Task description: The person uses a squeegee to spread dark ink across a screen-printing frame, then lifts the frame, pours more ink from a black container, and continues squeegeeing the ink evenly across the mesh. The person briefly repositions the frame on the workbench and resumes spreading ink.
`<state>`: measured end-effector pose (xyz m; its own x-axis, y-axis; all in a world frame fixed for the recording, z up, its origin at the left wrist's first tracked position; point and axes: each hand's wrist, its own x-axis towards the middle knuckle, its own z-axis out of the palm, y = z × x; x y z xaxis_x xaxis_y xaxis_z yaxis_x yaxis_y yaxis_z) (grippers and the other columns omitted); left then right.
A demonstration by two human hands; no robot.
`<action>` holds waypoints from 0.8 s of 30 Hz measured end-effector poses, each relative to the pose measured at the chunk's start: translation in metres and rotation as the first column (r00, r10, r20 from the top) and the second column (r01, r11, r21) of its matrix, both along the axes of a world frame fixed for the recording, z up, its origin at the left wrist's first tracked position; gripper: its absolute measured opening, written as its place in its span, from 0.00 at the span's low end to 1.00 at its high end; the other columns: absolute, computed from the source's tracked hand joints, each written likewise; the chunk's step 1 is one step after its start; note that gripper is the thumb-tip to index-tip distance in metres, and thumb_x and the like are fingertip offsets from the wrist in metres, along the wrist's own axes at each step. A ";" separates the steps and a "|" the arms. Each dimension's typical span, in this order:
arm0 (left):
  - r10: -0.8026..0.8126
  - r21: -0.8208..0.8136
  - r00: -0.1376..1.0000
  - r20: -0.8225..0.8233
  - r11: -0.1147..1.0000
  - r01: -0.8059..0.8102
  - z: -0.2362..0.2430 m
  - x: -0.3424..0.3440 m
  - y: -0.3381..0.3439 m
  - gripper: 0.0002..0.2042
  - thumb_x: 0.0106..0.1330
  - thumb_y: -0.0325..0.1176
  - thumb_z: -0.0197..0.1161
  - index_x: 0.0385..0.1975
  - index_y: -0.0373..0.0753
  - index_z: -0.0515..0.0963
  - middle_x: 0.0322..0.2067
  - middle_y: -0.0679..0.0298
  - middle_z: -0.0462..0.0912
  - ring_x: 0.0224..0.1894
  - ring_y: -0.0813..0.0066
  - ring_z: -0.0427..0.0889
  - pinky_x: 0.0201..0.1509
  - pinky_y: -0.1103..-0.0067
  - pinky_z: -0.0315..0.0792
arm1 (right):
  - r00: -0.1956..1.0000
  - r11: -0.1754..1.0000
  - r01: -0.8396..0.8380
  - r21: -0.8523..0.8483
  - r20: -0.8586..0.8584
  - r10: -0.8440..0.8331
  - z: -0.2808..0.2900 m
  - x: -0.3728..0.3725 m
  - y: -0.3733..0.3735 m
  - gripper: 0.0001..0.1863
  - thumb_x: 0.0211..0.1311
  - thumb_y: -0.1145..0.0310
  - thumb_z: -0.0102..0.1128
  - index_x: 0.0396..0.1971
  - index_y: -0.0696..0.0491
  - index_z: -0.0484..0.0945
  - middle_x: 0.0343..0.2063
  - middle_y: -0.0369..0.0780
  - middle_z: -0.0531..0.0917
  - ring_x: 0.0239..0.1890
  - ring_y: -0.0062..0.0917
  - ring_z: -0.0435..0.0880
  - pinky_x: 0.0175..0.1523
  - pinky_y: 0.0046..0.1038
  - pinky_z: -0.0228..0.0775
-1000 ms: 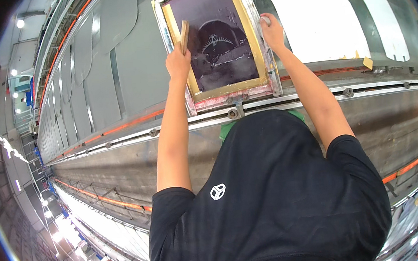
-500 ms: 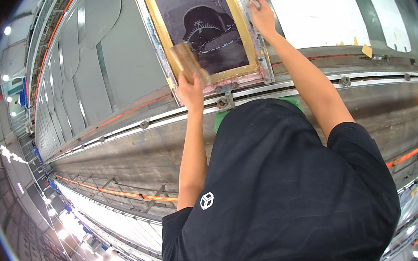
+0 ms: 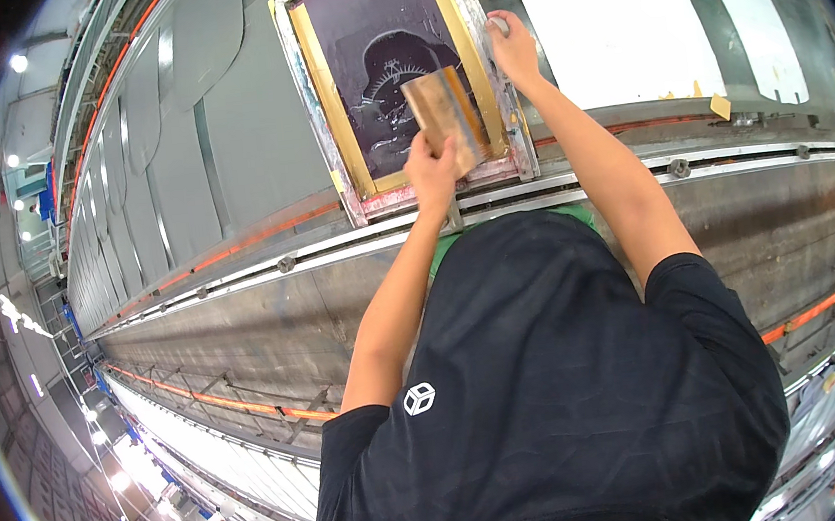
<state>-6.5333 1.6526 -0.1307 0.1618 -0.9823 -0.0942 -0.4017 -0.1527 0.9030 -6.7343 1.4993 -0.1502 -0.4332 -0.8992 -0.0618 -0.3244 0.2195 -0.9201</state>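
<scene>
In my left hand (image 3: 432, 174) is a wooden-handled squeegee (image 3: 446, 117), tilted over the near right part of a printing screen. The screen's mesh (image 3: 369, 14) is dark purple with a cap-shaped design, and yellow tape (image 3: 319, 89) runs along its inner border. Around it is a worn, paint-stained screen frame (image 3: 307, 105). My right hand (image 3: 516, 50) is closed at the frame's right side, its fingers around a small pale knob-like piece (image 3: 498, 25). What that piece joins to is hard to make out.
Grey sheets (image 3: 178, 173) lie along the long table to the left, white sheets (image 3: 616, 20) to the right. A metal rail (image 3: 277, 266) with small stops borders the near edge. A yellow tape scrap (image 3: 720, 107) lies beside the large white sheet.
My left hand has swept the squeegee from the frame's left side across to the right. The right hand stays at the frame's right side. The whole view has shifted slightly.
</scene>
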 end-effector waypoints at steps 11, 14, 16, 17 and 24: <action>-0.206 -0.145 0.767 0.607 0.921 0.362 0.033 0.020 -0.035 0.18 0.58 0.34 0.67 0.50 0.45 0.80 0.31 0.55 0.84 0.34 0.53 0.82 0.38 0.61 0.76 | 1.000 0.998 0.017 -0.067 -0.014 -0.018 -0.007 0.009 -0.004 0.19 0.71 0.48 0.52 0.49 0.45 0.80 0.36 0.50 0.86 0.44 0.49 0.84 0.50 0.44 0.73; -0.284 -0.135 0.701 0.654 0.868 0.478 0.022 0.013 -0.017 0.23 0.52 0.33 0.70 0.52 0.48 0.81 0.36 0.59 0.86 0.38 0.59 0.82 0.43 0.65 0.78 | 0.997 0.998 -0.046 -0.044 0.054 0.049 -0.019 0.000 -0.007 0.21 0.74 0.50 0.48 0.50 0.49 0.80 0.44 0.50 0.85 0.50 0.50 0.83 0.55 0.42 0.72; -0.350 -0.112 0.634 0.689 0.814 0.570 0.016 0.024 -0.005 0.24 0.50 0.31 0.70 0.52 0.49 0.82 0.38 0.61 0.87 0.38 0.59 0.83 0.44 0.66 0.78 | 0.999 0.999 -0.016 -0.040 0.039 0.017 -0.036 -0.013 -0.011 0.22 0.74 0.48 0.47 0.51 0.48 0.80 0.44 0.49 0.86 0.50 0.48 0.83 0.55 0.41 0.72; -0.352 -0.113 0.616 0.705 0.802 0.587 0.016 0.034 0.008 0.25 0.49 0.30 0.70 0.52 0.50 0.82 0.39 0.62 0.87 0.38 0.60 0.83 0.45 0.66 0.78 | 0.998 1.000 -0.020 0.003 0.053 0.020 -0.027 -0.007 -0.008 0.22 0.73 0.48 0.48 0.51 0.48 0.81 0.44 0.48 0.86 0.50 0.47 0.83 0.55 0.40 0.72; -0.119 -0.064 0.894 0.432 0.985 0.162 0.037 0.096 0.028 0.19 0.54 0.32 0.70 0.49 0.46 0.84 0.29 0.57 0.85 0.32 0.58 0.84 0.38 0.66 0.77 | 0.999 1.000 0.009 -0.018 0.035 -0.008 -0.033 -0.005 -0.011 0.23 0.72 0.44 0.48 0.51 0.45 0.81 0.43 0.47 0.86 0.48 0.46 0.84 0.53 0.39 0.73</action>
<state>-6.4373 1.6806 -0.0937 0.0252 -0.9985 0.0480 -0.7613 0.0120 0.6483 -6.7398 1.4885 -0.1828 -0.4386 -0.8966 -0.0607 -0.2901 0.2052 -0.9347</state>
